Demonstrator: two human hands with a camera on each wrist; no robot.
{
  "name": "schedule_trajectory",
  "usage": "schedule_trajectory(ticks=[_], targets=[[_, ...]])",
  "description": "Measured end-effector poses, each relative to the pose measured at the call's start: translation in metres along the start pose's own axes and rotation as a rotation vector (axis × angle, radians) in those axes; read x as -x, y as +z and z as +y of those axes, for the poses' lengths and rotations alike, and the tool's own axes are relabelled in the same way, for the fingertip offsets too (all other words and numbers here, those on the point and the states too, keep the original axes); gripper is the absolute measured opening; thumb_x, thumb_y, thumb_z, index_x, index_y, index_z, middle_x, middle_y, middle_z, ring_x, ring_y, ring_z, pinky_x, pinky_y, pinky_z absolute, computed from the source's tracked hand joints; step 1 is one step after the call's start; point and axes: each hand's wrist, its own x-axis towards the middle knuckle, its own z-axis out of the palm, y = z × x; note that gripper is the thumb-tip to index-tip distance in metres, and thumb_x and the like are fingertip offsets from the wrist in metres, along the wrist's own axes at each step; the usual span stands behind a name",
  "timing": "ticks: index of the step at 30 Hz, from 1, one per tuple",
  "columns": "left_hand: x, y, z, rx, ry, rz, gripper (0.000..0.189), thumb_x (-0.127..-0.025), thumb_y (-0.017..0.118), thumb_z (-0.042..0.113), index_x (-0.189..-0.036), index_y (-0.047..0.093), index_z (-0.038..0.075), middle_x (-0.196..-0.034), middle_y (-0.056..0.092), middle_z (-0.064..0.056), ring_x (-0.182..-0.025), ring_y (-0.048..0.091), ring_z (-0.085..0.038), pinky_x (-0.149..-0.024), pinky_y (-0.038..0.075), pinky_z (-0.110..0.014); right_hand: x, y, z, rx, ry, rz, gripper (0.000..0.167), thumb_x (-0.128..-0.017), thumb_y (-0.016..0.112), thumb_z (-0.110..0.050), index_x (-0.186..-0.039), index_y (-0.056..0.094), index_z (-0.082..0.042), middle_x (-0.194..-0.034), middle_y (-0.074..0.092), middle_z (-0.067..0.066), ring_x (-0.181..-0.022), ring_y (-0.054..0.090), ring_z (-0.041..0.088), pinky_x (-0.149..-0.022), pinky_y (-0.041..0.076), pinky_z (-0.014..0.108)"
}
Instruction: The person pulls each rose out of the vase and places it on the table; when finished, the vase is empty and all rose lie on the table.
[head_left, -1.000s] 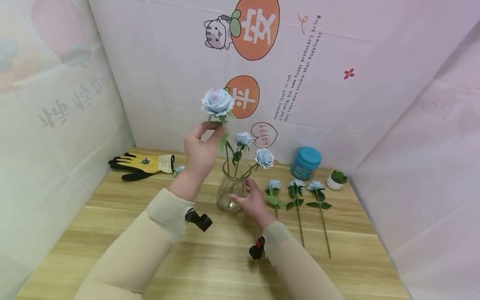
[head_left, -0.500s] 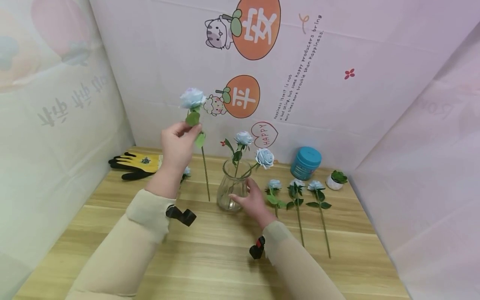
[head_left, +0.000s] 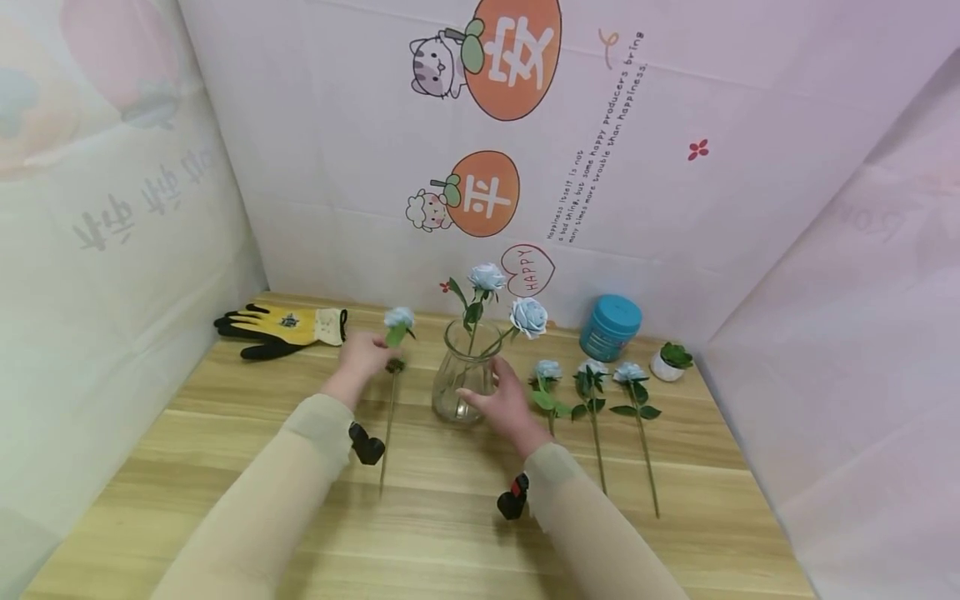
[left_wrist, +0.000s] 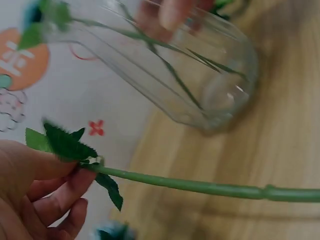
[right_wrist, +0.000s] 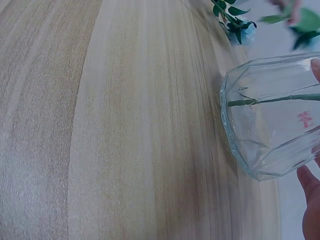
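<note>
My left hand (head_left: 363, 358) pinches a light blue artificial rose (left_wrist: 200, 186) by its green stem, close to the leaves. It is low over the table, left of the glass vase (head_left: 455, 387). In the left wrist view the held stem runs off to the right. A blurred blue bloom (left_wrist: 114, 232) shows below that hand. My right hand (head_left: 506, 404) grips the vase from the right, thumb across its front. Two blue roses stand in the vase, one upright bloom (head_left: 487, 277) and one leaning right (head_left: 528, 317). Their stems show through the glass.
Three roses lie in a row on the right, among them the rightmost rose (head_left: 641, 404). Behind them are a teal jar (head_left: 611, 327) and a small potted succulent (head_left: 672, 361). A yellow-black glove (head_left: 281, 329) lies at back left. Printed cloth (head_left: 637, 167) stands behind the table.
My left hand has carried its rose from above the vase's mouth out to the left, then down toward the table. My right hand has stayed on the vase.
</note>
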Motion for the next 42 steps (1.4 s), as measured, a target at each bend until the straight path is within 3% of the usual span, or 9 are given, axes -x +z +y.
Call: schedule_trajectory(ticks=[5,10,14,21,25,31,35,39,42], targets=[[-0.001,0.015,-0.015,-0.127,-0.016,-0.034,0.023,-0.095,0.069,0.025,-0.085,0.071,0.004,-0.087,0.068,-0.009,-0.078,0.058,-0.026,-0.062,0.046,-0.035,0.000,0.001,-0.002,0.002,0.000,-0.005,0.070,-0.081,0.084,-0.030,-0.136,0.047,-0.009,-0.144,0.047,0.013,-0.135,0.041,0.034,-0.106,0.039,0.050],[-0.005,0.022,-0.022,-0.214,-0.028,-0.022,0.022,-0.095,0.068,0.026,-0.099,0.073,0.006,-0.098,0.068,-0.012,-0.083,0.060,-0.029,-0.066,0.048,-0.039,0.000,0.001,-0.003,0.007,0.011,-0.006,0.072,-0.082,0.084,-0.030,-0.139,0.045,-0.009,-0.146,0.045,0.012,-0.135,0.041,0.033,-0.106,0.039,0.049],[-0.008,0.027,-0.027,-0.222,-0.058,-0.032,0.028,-0.096,0.066,0.028,-0.114,0.072,0.007,-0.103,0.068,-0.013,-0.088,0.060,-0.031,-0.070,0.048,-0.041,0.000,0.002,-0.002,0.007,0.004,-0.003,0.070,-0.081,0.084,-0.030,-0.136,0.046,-0.010,-0.145,0.046,0.013,-0.135,0.041,0.035,-0.106,0.039,0.050],[-0.005,0.033,-0.025,-0.218,-0.046,0.015,0.027,-0.097,0.064,0.028,-0.105,0.072,0.004,-0.102,0.069,-0.013,-0.087,0.063,-0.032,-0.071,0.049,-0.044,0.002,0.003,-0.001,-0.004,-0.007,-0.002,0.070,-0.081,0.084,-0.030,-0.136,0.047,-0.009,-0.145,0.045,0.013,-0.134,0.042,0.037,-0.106,0.039,0.050],[-0.003,0.035,-0.005,-0.120,0.023,0.133,0.026,-0.099,0.059,0.023,-0.116,0.067,0.005,-0.110,0.064,-0.012,-0.094,0.061,-0.031,-0.076,0.050,-0.045,0.003,0.001,-0.001,-0.012,-0.004,-0.003,0.071,-0.082,0.083,-0.031,-0.138,0.046,-0.009,-0.146,0.045,0.013,-0.135,0.041,0.036,-0.106,0.038,0.051],[0.001,0.039,0.052,0.251,0.290,0.268,0.016,-0.099,0.061,0.018,-0.105,0.068,0.005,-0.106,0.059,-0.008,-0.098,0.056,-0.025,-0.083,0.049,-0.040,0.003,0.000,-0.001,-0.019,-0.017,0.008,0.070,-0.081,0.084,-0.029,-0.137,0.047,-0.009,-0.144,0.046,0.013,-0.134,0.041,0.036,-0.106,0.038,0.050],[0.007,0.045,0.084,0.314,0.360,0.160,0.029,-0.094,0.070,0.030,-0.113,0.070,0.008,-0.125,0.055,-0.008,-0.117,0.050,-0.025,-0.098,0.044,-0.045,0.001,0.000,0.000,-0.024,-0.008,0.007,0.075,-0.082,0.084,-0.028,-0.142,0.044,-0.007,-0.147,0.044,0.015,-0.135,0.041,0.038,-0.106,0.039,0.050],[0.006,0.053,0.099,0.178,0.320,0.018,0.053,-0.088,0.074,0.042,-0.131,0.062,0.013,-0.149,0.040,-0.011,-0.138,0.034,-0.031,-0.109,0.033,-0.052,0.000,0.000,0.001,-0.022,0.014,0.002,0.085,-0.082,0.083,-0.029,-0.150,0.036,-0.006,-0.152,0.038,0.017,-0.136,0.039,0.038,-0.106,0.039,0.050],[0.001,0.057,0.103,0.092,0.308,-0.003,0.053,-0.088,0.075,0.041,-0.130,0.062,0.013,-0.148,0.043,-0.009,-0.138,0.035,-0.031,-0.110,0.033,-0.051,0.000,0.000,0.001,-0.022,0.017,0.002,0.087,-0.082,0.083,-0.030,-0.151,0.035,-0.006,-0.152,0.037,0.016,-0.136,0.039,0.038,-0.106,0.039,0.050]])
